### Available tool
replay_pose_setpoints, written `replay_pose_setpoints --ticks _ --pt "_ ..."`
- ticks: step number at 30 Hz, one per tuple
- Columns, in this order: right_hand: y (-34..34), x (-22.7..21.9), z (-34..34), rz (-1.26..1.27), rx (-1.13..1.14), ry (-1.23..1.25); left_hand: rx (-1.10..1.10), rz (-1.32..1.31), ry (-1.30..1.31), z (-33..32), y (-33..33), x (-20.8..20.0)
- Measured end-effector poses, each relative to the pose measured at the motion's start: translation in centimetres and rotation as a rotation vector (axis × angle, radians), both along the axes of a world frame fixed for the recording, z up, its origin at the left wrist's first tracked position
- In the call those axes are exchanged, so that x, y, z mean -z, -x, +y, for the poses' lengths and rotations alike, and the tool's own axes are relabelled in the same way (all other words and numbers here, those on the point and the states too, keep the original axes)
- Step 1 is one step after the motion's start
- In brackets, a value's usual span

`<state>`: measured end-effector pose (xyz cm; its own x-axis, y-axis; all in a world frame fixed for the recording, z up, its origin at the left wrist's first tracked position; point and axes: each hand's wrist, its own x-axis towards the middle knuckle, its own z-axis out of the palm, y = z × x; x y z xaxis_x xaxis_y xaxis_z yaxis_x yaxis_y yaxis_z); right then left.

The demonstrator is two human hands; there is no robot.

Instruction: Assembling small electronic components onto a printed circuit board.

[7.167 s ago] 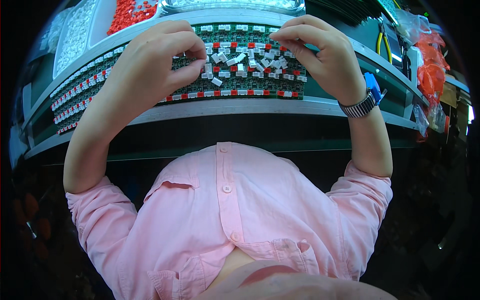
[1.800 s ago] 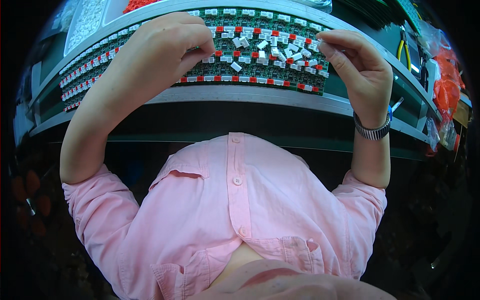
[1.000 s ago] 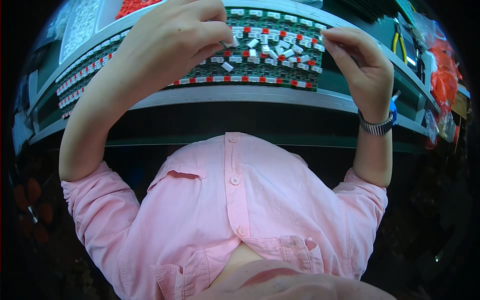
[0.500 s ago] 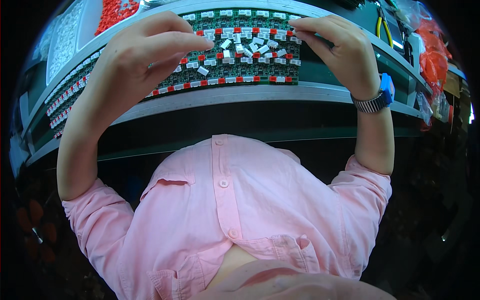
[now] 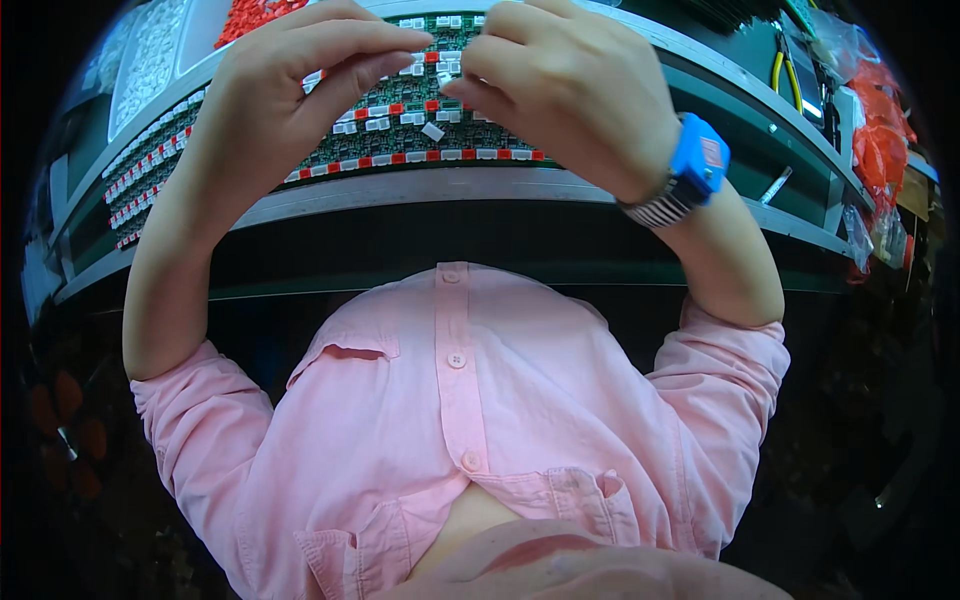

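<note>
Green circuit boards (image 5: 380, 98), joined in a panel with rows of small white and red connectors, lie under both my hands. My left hand (image 5: 290, 75) reaches over them from the left. Its thumb and forefinger come close together in a pinch, and what they hold, if anything, is too small to make out. My right hand (image 5: 570, 90) is just right of it, fingers curled and thumb tip near the forefinger; anything in that pinch is hidden. A loose white connector (image 5: 432, 131) lies tilted on the boards below the fingertips. My right hand covers the boards' right part.
A metal rail (image 5: 400, 186) runs along the near edge. More boards (image 5: 150, 180) stretch to the left. At the back left are a tray of white pieces (image 5: 150, 60) and red pieces (image 5: 250, 18). Yellow-handled pliers (image 5: 786, 75) and red plastic bags (image 5: 880, 130) are at the right.
My right hand has moved left, from the boards' right end to beside my left hand, and now covers the area where several loose white connectors lay. My left hand has shifted slightly up.
</note>
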<state>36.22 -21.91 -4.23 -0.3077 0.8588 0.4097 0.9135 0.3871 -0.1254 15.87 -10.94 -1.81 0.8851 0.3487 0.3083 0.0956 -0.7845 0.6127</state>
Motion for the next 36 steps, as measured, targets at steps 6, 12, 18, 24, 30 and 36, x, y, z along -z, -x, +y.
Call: replay_pose_setpoints --ticks 6,12,18,24,30,36 --pt "2.7 -1.7 0.0 -0.229 0.186 0.185 0.030 0.030 -0.061 -0.2 -0.3 -1.1" --pt "0.9 -2.6 -1.9 0.178 0.130 0.218 0.079 0.136 -0.065 -1.0 -0.6 -0.5" --pt "-1.6 -3.1 -4.3 0.598 0.128 0.274 0.114 0.230 -0.049 -1.6 -1.3 -0.2" --pt "-3.9 -1.7 -5.5 0.938 0.058 0.254 0.056 0.265 -0.031 -2.1 -0.9 -0.8" --pt "-4.8 -1.2 -6.4 1.142 0.026 0.215 0.075 0.191 -0.061 -1.8 -0.5 0.0" --pt "-5.7 -1.3 -7.6 1.016 0.143 0.210 0.138 0.235 -0.239 -2.0 -1.8 -0.4"
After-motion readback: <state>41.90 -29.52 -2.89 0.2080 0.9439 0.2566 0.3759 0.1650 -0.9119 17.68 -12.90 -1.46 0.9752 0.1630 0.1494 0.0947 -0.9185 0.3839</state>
